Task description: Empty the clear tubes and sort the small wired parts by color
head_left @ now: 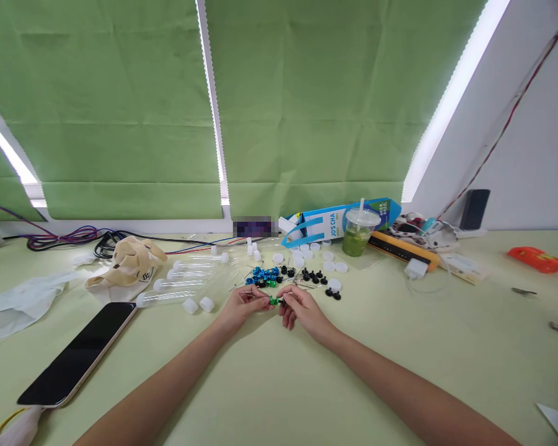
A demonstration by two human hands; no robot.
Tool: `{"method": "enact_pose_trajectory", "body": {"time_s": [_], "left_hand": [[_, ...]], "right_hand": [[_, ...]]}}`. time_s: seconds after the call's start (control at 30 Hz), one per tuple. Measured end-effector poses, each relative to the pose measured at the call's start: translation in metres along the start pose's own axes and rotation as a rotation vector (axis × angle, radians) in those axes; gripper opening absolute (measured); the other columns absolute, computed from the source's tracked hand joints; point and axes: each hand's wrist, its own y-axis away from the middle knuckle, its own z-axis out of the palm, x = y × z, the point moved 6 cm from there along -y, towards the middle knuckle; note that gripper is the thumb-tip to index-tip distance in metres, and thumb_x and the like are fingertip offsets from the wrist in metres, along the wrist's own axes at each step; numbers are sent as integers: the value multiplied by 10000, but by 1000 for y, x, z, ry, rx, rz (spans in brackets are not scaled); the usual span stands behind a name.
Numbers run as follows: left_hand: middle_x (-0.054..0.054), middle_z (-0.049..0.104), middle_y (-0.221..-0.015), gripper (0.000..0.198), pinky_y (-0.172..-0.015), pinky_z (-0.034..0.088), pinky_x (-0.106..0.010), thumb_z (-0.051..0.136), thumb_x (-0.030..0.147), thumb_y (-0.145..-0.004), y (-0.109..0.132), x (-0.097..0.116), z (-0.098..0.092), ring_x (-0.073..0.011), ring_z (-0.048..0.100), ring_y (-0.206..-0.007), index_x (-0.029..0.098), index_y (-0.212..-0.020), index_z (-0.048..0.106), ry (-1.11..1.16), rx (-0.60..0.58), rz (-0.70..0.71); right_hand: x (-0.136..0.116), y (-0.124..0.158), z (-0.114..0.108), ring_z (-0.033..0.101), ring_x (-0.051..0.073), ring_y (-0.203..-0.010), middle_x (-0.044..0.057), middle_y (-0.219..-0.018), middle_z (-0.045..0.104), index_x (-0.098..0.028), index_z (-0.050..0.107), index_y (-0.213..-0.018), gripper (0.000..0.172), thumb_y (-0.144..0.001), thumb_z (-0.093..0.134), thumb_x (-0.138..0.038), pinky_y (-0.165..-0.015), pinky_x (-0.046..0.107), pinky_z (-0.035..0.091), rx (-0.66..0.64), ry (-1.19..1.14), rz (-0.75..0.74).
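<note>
Near the table's middle, my left hand (245, 305) pinches a small shiny green piece (274, 301) between thumb and fingers. A thin metal pin seems to run back into the same hand. My right hand (303, 311) closes its thumb and forefinger on a small black knob (281, 301) at the green piece's right end. Whether the two parts are joined I cannot tell. Just beyond the fingertips lies a pile of blue pieces (263, 275) with thin metal pins, a few green ones among them. Several black knobs (312, 276) are scattered to its right.
Clear tubes (181, 282) and white caps (207, 303) lie at the left, by a beige cloth bag (128, 266) and a phone (79, 353). A drink cup (356, 235), a blue paper bag (325, 226) and an orange-black bar (402, 249) stand or lie at the back right.
</note>
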Motion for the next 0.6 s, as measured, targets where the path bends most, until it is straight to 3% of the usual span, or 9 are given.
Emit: {"method": "enact_pose_trajectory", "body": {"time_s": [0.6], "left_hand": [[-18,664,-700,198,-757,516,-337,743,283,-643,0,1,0,-187,664,-718,135,-662,612,3,20,-4]], "right_hand": [[-1,1,1,536,94,-380,-48,-555,561,-204,468,-917,276,-829,423,-462,-343,170,388,-5,16,4]]}}
